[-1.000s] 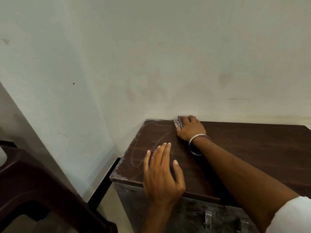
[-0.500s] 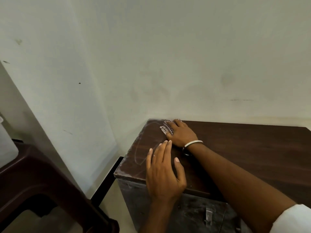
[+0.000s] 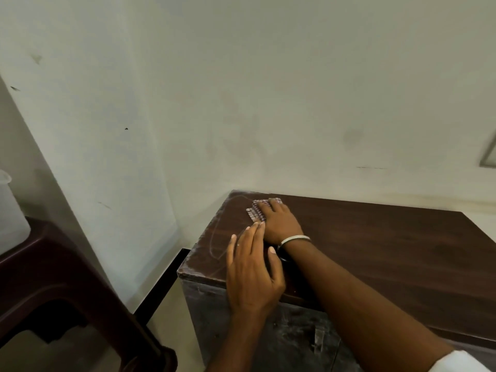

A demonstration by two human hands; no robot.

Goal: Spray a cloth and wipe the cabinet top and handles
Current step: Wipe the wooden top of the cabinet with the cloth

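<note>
Two hands: left hand (image 3: 252,275), right hand (image 3: 279,224); one cloth (image 3: 256,212); one cabinet (image 3: 389,253); one bangle (image 3: 294,239); one stool (image 3: 53,267)

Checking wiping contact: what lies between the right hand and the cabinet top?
The checked cloth, pressed flat under the right hand on the cabinet top, head view.

The right hand (image 3: 279,224) presses a checked cloth (image 3: 256,212) flat on the dark cabinet top (image 3: 375,245) near its far left corner; the left hand (image 3: 252,275) rests flat beside it.
</note>
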